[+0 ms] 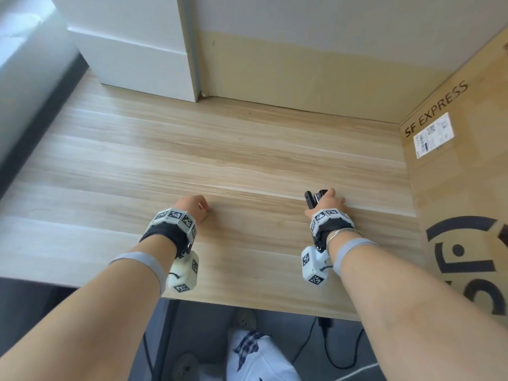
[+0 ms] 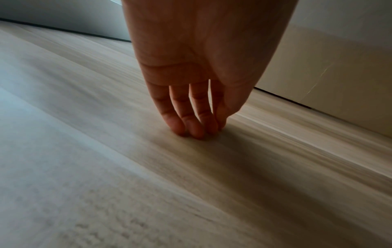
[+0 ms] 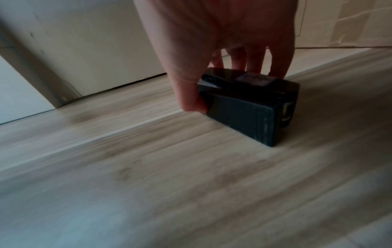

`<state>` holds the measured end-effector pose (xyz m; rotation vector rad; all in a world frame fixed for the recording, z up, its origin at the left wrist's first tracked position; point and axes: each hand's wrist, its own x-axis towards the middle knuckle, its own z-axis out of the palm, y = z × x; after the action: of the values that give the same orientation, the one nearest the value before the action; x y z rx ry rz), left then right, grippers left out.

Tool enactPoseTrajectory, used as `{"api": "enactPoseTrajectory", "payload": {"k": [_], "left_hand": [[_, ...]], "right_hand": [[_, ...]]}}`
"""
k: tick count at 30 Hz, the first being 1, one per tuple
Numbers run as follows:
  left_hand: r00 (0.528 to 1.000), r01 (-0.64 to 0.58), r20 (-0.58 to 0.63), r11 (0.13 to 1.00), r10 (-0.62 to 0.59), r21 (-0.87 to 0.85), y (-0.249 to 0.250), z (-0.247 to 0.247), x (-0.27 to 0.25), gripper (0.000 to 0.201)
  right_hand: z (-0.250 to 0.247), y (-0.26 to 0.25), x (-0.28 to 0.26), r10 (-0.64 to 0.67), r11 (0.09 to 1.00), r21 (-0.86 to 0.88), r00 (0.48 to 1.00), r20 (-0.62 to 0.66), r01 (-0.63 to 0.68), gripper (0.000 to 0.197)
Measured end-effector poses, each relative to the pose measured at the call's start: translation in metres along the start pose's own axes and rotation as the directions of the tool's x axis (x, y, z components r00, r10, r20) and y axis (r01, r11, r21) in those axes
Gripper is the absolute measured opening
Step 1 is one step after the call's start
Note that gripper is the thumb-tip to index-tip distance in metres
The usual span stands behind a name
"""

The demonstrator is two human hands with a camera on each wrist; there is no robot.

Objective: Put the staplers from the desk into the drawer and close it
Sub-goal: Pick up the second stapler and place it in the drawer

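A black stapler (image 1: 313, 198) (image 3: 250, 104) stands on the wooden desk (image 1: 192, 166) right of centre. My right hand (image 1: 327, 204) (image 3: 229, 83) grips it, thumb on its near side and fingers over the far side. My left hand (image 1: 192, 209) (image 2: 195, 127) is left of centre; its fingertips (image 2: 197, 130) touch the bare desk and it holds nothing. No drawer shows in any view.
A large cardboard box marked SF EXPRESS (image 1: 461, 188) walls off the right side. A white cabinet (image 1: 137, 50) stands at the back left beside a beige panel (image 1: 302, 72). Below the desk's front edge I see the floor, cables (image 1: 338, 350) and my legs.
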<state>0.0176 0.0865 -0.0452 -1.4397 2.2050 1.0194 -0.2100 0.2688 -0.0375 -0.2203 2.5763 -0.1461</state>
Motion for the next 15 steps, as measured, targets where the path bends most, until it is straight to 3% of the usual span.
{"api": "enactPoseTrajectory", "payload": {"k": [4, 8, 15], "left_hand": [[1.0, -0.018, 0.009, 1.0, 0.018, -0.025, -0.009, -0.002, -0.008, 0.026], [0.999, -0.041, 0.008, 0.998, 0.041, -0.04, -0.031, -0.008, -0.024, 0.027], [0.999, 0.003, -0.052, 1.0, -0.005, -0.025, -0.103, -0.027, -0.068, 0.029]], "right_hand": [[0.006, -0.015, -0.02, -0.045, 0.998, 0.035, 0.999, 0.028, 0.044, 0.07], [0.021, -0.038, -0.056, -0.191, 0.98, 0.064, 0.981, 0.038, 0.188, 0.065], [0.064, -0.089, -0.147, -0.458, 0.879, 0.177, 0.887, 0.053, 0.443, 0.076]]}}
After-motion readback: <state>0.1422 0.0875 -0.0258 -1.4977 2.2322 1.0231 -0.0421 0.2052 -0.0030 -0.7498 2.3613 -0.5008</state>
